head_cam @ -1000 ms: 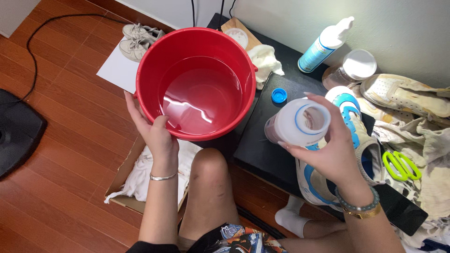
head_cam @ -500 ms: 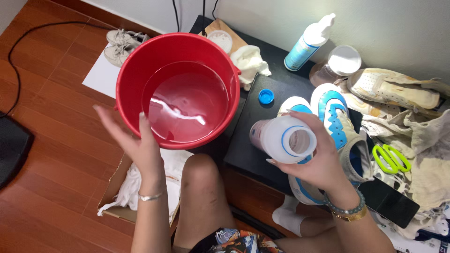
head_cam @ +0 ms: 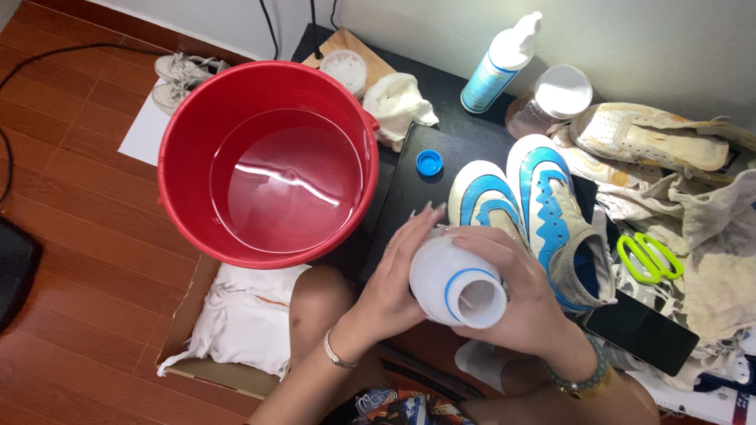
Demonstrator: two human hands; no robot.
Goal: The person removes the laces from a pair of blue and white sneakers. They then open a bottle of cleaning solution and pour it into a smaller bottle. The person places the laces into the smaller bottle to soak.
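Note:
Both hands hold a white plastic bottle with a blue ring on its base, lying on its side in front of me. My left hand cups its left side and neck. My right hand wraps it from the right. A small blue cap lies on the black surface beyond the bottle. A red bucket with water in it stands to the left. A pair of blue and white shoes stands just right of the bottle.
A blue and white pump bottle, a lidded jar, a white cloth and a worn cream shoe lie at the back. Green scissors and a black phone lie right. A cloth in a cardboard tray sits below the bucket.
My left hand left the bucket's rim and came across to the bottle. The bottle was turned so its base faces me, now held in both hands.

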